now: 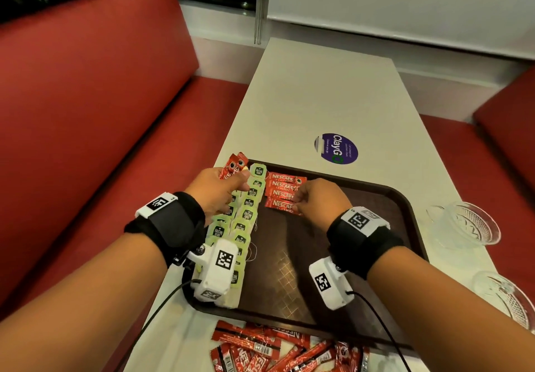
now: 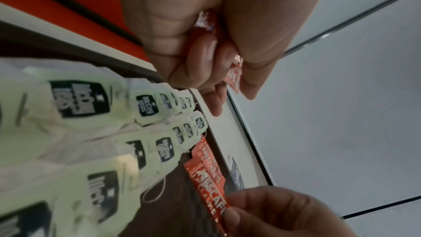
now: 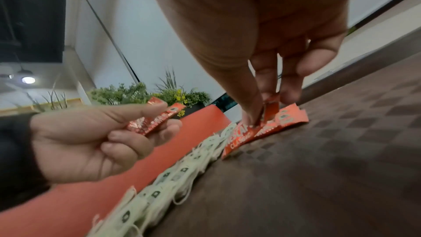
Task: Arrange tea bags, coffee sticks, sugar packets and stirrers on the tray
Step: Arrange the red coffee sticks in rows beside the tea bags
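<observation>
Tabletop (image 1: 312, 90), white, long, flanked by red bench seats (image 1: 86, 105); round purple sticker (image 1: 336, 148) just beyond the tray's far edge

Tray (image 1: 385, 197), dark brown, textured, at the tabletop's near end

Glass dishes, two: one (image 1: 463, 224) off the tray's right edge, one (image 1: 505, 296) toward the tabletop's near right corner

Tea bags (image 1: 247, 215), pale green tags, two overlapping columns along the tray's left edge; the left wrist camera hides the nearest ones, count uncertain

Coffee sticks, red:
- four in a row (image 1: 282, 187) at the tray's far left, just beside the tea bags, long sides touching
- loose pile (image 1: 278, 348) on the tabletop at the tray's near edge, too jumbled to count
- two held sticks (image 1: 234, 166) above the tray's far left corner

Left hand (image 1: 220, 192): fingers and thumb curled round the two held sticks, raised over the tea bag columns

Right hand (image 1: 320, 197): fingertips (image 3: 268, 95) pinching the end of the nearest stick (image 1: 279, 206) of the row, that end lifted slightly
</observation>
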### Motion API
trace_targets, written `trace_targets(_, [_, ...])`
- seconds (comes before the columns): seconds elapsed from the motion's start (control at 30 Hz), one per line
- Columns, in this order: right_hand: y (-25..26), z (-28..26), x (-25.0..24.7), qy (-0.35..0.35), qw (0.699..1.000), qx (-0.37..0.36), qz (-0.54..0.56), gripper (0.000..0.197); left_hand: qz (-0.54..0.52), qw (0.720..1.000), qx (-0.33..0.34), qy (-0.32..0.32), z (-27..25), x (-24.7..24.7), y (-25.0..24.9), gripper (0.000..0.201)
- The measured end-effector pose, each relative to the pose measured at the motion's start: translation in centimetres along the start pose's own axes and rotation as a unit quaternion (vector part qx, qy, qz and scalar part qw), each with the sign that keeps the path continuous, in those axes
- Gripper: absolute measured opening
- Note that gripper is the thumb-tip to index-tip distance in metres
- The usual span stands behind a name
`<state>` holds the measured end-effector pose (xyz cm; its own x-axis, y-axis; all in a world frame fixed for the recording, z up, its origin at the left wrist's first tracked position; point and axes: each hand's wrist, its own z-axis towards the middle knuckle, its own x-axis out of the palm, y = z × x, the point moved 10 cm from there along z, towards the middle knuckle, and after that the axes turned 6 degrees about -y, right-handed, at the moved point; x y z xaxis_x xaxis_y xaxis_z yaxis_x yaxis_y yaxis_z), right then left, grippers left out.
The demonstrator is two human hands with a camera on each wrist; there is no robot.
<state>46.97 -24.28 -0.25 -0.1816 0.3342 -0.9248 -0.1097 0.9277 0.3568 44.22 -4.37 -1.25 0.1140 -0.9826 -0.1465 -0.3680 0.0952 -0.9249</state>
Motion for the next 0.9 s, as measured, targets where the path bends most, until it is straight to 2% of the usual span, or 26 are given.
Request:
trace_targets(0.17, [-0.6,1.3,1.3,0.009,0.997,0.035,-0.071,0.013,-0.019,1.0,-0.001,0.007,0.2,-0.4,0.0,0.032])
trace_targets(0.27, [-0.1,1.6,0.9,-0.01,0.993,0.019,-0.114,0.024,-0.025,1.0,-0.004,0.01,0.2,-0.5,0.0,0.034])
trace_targets(0.37, [0.4,2.1,1.9,0.023,0.993,0.0,-0.117,0.018,-0.039,0.999,-0.013,0.016,0.0,-0.3,0.0,0.036])
trace_targets(0.47, [0.2,2.5,2.6,0.058,0.991,0.018,-0.115,0.02,-0.05,0.998,-0.031,0.022,-0.4,0.0,-0.2,0.029])
trace_targets(0.7, [0.8,2.3,2.0,0.025,0.993,0.0,-0.118,0.017,-0.085,0.994,-0.065,0.029,-0.8,0.4,0.3,0.012])
trace_targets(0.77, [1.6,2.0,0.6,-0.024,0.996,-0.026,-0.08,0.017,-0.056,0.996,-0.057,0.048,-0.9,0.8,0.4,0.013])
trace_targets(0.83, [3.1,1.3,-1.8,-0.091,0.994,-0.054,0.039,0.021,-0.027,0.996,-0.042,0.078,-1.0,1.5,0.4,0.015])
trace_targets(0.9, [4.8,0.5,-3.4,-0.091,0.98,-0.076,0.16,0.025,-0.008,0.994,-0.027,0.105,-1.2,2.1,0.3,0.016])
